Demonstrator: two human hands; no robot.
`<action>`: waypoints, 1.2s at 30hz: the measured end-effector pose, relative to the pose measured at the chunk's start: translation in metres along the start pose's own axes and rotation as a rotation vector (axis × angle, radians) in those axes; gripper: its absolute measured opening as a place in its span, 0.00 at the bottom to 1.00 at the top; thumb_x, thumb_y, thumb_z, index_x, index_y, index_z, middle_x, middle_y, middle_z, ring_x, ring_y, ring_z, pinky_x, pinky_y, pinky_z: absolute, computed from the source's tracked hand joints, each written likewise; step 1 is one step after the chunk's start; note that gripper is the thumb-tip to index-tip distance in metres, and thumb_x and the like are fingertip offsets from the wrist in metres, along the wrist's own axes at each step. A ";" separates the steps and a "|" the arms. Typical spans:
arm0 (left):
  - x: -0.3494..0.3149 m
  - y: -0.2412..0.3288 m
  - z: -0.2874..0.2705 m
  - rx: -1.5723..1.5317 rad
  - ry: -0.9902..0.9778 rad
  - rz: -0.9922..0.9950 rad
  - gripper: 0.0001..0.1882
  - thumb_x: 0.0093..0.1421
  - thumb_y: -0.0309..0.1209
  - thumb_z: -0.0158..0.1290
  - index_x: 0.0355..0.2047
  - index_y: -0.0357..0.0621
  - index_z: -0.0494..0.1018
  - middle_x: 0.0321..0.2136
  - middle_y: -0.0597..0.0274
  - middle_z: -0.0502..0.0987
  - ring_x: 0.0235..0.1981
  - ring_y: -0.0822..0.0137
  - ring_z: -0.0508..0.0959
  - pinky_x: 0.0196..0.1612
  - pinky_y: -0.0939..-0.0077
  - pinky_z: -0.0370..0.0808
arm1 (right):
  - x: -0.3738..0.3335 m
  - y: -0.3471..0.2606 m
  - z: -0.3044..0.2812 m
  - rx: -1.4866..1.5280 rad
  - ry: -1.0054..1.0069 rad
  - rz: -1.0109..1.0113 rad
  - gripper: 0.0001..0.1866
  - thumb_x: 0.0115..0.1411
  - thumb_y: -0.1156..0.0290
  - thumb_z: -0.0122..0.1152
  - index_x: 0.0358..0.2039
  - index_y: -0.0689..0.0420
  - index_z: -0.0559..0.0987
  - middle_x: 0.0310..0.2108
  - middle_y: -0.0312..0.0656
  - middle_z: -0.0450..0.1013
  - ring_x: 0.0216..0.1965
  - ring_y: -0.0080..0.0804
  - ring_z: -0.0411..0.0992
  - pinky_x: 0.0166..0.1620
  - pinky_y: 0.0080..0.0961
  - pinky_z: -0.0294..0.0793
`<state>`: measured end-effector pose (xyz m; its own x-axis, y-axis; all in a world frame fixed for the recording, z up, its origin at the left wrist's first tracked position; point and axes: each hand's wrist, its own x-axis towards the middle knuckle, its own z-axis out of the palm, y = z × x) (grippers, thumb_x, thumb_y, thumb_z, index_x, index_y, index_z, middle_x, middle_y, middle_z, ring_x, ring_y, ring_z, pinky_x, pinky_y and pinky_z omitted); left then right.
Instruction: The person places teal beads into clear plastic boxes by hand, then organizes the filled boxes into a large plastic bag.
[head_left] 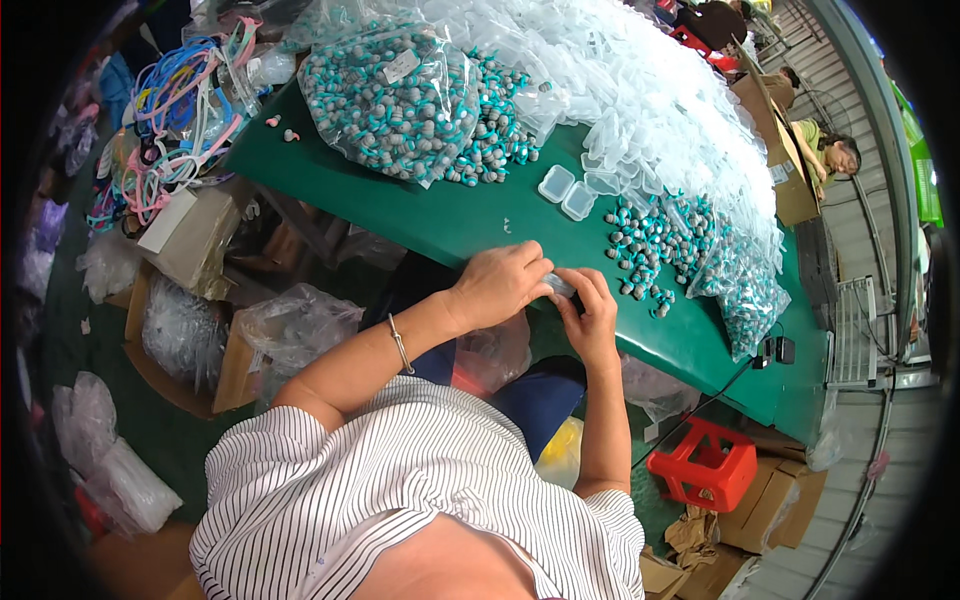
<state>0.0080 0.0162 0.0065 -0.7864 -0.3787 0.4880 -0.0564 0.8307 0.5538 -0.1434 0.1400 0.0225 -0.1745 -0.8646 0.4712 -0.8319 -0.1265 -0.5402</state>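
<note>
At the near edge of the green table (430, 222), my left hand (503, 284) and my right hand (590, 312) meet with bent fingers. Between them they grip a small clear plastic case (558, 285); the fingers cover most of it, and what is inside cannot be made out. Just beyond, an opened clear case (578, 201) lies on the tabletop. To its right spreads a loose pile of small grey-and-teal pieces (640, 245), which look like earplugs. A large clear bag (385, 105) full of the same pieces sits at the far left.
A big heap of clear plastic cases (650, 90) covers the table's far side. A smaller bag of pieces (745, 300) rests at the right, near a black cable (735, 378). Below are a red stool (705, 465) and a cardboard box (240, 365). Another person (825, 155) is at the far right.
</note>
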 end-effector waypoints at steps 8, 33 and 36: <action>-0.008 -0.008 -0.012 -0.173 0.176 -0.023 0.08 0.54 0.32 0.61 0.26 0.41 0.76 0.25 0.58 0.71 0.25 0.55 0.76 0.28 0.62 0.72 | 0.017 -0.008 0.003 0.162 -0.139 0.095 0.11 0.51 0.76 0.67 0.37 0.61 0.80 0.30 0.44 0.74 0.31 0.41 0.72 0.37 0.32 0.71; 0.062 -0.072 -0.022 0.550 0.182 -0.291 0.06 0.52 0.30 0.59 0.30 0.45 0.75 0.32 0.61 0.72 0.38 0.57 0.76 0.38 0.61 0.74 | 0.019 -0.032 0.024 -0.466 0.028 -0.173 0.10 0.48 0.71 0.69 0.31 0.52 0.77 0.31 0.37 0.74 0.39 0.37 0.71 0.52 0.42 0.60; 0.062 -0.074 -0.018 0.618 0.305 -0.192 0.03 0.52 0.29 0.53 0.26 0.47 0.76 0.30 0.59 0.73 0.36 0.58 0.76 0.34 0.62 0.74 | 0.023 -0.020 0.018 -0.341 0.079 -0.117 0.11 0.47 0.67 0.69 0.31 0.51 0.77 0.30 0.37 0.72 0.39 0.37 0.71 0.53 0.43 0.59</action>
<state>-0.0258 -0.0760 0.0076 -0.5258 -0.5639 0.6368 -0.5859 0.7828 0.2095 -0.1214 0.1136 0.0318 -0.0970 -0.8122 0.5752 -0.9741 -0.0411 -0.2222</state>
